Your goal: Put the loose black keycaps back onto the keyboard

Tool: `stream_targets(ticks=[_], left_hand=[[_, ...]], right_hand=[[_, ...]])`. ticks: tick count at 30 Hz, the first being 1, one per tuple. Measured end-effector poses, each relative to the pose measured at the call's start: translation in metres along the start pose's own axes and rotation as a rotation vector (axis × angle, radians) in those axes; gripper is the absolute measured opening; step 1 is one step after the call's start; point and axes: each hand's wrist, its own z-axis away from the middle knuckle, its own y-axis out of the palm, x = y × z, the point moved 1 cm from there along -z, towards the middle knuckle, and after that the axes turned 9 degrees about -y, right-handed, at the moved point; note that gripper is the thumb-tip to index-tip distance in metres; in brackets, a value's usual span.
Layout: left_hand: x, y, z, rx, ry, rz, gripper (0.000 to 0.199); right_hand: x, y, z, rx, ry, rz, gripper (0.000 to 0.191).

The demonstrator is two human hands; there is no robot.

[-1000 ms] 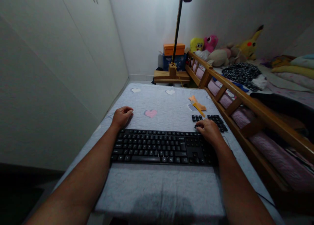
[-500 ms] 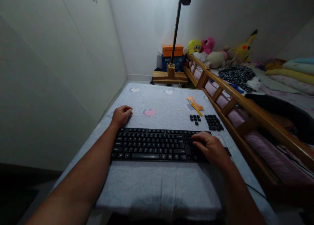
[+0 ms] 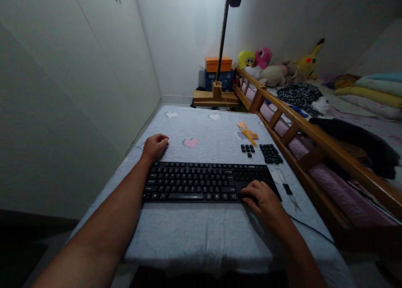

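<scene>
Keyboard (image 3: pixel 191 182) lies crosswise under right hand (image 3: pixel 261 199), whose grip I cannot tell. Left hand (image 3: pixel 155 147), loosely closed, is nearer keyboard's far-left corner.

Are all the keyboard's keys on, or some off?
Some are off: loose black keys lie on the cloth; the keyboard shows bare spots toward its right end.
</scene>
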Motion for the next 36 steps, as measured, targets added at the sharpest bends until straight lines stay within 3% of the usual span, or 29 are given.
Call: stream_targets(ticks=[9, 19, 27, 36], left_hand=[[0.004, 0.001, -0.003, 0.007, 0.003, 0.009, 0.021], [0.000, 0.001, -0.001, 0.004, 0.000, 0.010, 0.020], [0.002, 0.001, -0.002, 0.004, -0.003, 0.009, 0.020], [-0.001, 0.001, 0.000, 0.000, -0.017, 0.007, 0.019]], right_hand=[[0.002, 0.007, 0.001, 0.014, -0.007, 0.083, 0.019], [0.005, 0.012, 0.004, -0.057, -0.039, 0.149, 0.016], [0.006, 0.017, 0.005, -0.148, 0.009, 0.036, 0.015], [0.005, 0.016, 0.002, -0.138, 0.072, -0.090, 0.013]])
